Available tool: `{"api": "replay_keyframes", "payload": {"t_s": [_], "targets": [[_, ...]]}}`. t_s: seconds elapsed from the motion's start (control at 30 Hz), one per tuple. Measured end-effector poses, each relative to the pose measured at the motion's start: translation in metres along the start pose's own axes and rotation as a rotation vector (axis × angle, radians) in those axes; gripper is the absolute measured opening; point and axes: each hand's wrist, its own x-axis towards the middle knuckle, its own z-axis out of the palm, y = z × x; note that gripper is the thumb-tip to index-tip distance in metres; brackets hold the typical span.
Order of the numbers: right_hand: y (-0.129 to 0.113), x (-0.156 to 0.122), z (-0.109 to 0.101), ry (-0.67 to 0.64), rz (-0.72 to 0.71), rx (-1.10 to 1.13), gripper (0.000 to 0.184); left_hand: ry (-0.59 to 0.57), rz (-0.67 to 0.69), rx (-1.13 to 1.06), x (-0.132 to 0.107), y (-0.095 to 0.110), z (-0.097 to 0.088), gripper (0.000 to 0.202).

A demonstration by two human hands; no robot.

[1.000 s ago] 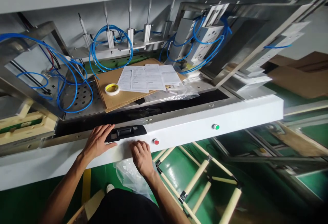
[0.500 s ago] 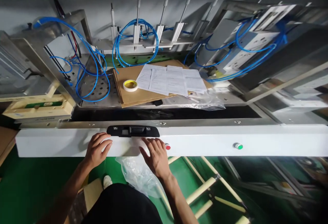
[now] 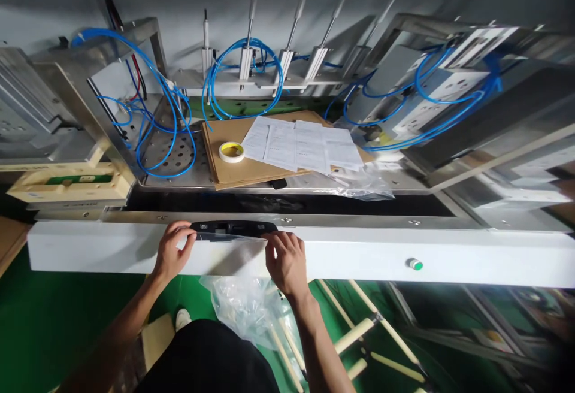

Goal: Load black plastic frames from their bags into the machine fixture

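My left hand (image 3: 173, 250) and my right hand (image 3: 284, 259) rest against the front of a long white machine panel (image 3: 359, 255). Each hand pinches an upper corner of a clear plastic film (image 3: 231, 255) that lies over the panel between them. The film's top edge sits just under a black handle (image 3: 233, 228) set into the panel's upper edge. My right hand covers the spot where a red button showed earlier. A green button (image 3: 415, 264) sits further right on the panel.
Behind the panel, a metal bed holds flat cardboard (image 3: 238, 162), a yellow tape roll (image 3: 232, 152), printed sheets (image 3: 305, 147) and blue air hoses (image 3: 242, 81). A crumpled plastic bag (image 3: 242, 306) hangs below the panel over the green floor. A roller rack (image 3: 359, 333) stands lower right.
Both hands went from lying flat on the panel to pinching the film's upper corners beside the black handle. The view has swung left and levelled out.
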Motion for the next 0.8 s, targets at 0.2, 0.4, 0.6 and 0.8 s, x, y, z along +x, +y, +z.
{"api": "replay_keyframes", "payload": {"t_s": [0.2,0.4,0.6,0.8], "targets": [[0.005,0.007,0.009,-0.001,0.089,-0.103,0.028,0.034,-0.143,0.010,0.001,0.001,0.007,0.017],[-0.011,0.021,0.019,0.161,0.093,-0.141,0.036,0.036,-0.203,0.036,0.001,-0.002,0.010,0.018],[-0.044,0.048,0.045,-0.219,-0.094,0.017,0.027,0.083,-0.059,0.175,-0.004,0.013,0.006,0.029],[-0.051,0.053,0.051,-0.267,-0.018,-0.014,0.023,-0.280,0.310,0.453,-0.008,0.034,0.027,0.063]]}}
